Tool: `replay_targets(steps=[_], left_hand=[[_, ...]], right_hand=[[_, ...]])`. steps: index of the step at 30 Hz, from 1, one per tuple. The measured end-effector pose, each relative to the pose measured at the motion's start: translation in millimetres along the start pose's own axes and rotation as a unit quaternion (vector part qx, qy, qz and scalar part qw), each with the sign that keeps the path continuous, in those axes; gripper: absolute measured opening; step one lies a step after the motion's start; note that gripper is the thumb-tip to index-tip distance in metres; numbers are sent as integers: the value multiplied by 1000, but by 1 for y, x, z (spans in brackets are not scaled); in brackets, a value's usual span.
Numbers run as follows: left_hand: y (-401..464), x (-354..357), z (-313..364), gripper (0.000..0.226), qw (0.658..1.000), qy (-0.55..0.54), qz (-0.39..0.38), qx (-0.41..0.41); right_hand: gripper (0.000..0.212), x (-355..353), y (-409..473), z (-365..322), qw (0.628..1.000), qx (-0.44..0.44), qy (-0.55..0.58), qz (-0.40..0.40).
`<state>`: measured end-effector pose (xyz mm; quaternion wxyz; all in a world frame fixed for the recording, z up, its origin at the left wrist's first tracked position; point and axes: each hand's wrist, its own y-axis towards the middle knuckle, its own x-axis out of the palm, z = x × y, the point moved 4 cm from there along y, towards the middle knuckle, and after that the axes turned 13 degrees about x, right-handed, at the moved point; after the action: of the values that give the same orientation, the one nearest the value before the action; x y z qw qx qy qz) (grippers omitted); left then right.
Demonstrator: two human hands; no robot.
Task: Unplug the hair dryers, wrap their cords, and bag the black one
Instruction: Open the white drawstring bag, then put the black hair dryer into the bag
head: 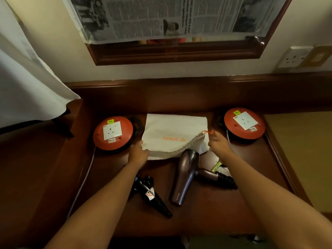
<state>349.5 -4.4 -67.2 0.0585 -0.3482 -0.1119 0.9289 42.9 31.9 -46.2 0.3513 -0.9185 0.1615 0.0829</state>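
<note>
Gripping opposite edges of the cloth bag point(170, 133), left hand point(137, 152) and right hand point(218, 142) spread its mouth

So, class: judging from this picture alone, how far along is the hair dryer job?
Done: both reel sockets hold no plugs. In hand: the left hand and right hand hold the cloth bag by its edges. Left: the black dryer still lies outside the bag, beside the purple dryer.

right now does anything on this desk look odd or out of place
The mirror on the wall is almost wholly covered by a taped-up sheet of newspaper, leaving only a thin strip of glass showing. On the dark wooden desk, nothing looks spilled or broken.
</note>
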Motion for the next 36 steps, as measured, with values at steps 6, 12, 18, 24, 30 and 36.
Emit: replay_targets(steps=[6,12,18,24,30,36], left_hand=[[-30,22,8,54,975,201,-35,87],[-66,43,29,35,944,292,-82,131],[-82,74,29,38,955,198,-151,160],[-88,100,15,50,963,132,-198,131],[-86,124,15,64,984,31,-160,69],[-73,143,15,76,990,-66,-117,35]], right_hand=[[58,-22,-19,29,992,14,-91,86],[42,-40,-47,66,982,31,-155,108],[31,-45,-85,79,976,26,-192,105],[41,-46,-77,95,957,9,-278,78],[63,-44,-35,106,891,-1,-453,13],[81,-37,2,111,764,-159,-624,-31]])
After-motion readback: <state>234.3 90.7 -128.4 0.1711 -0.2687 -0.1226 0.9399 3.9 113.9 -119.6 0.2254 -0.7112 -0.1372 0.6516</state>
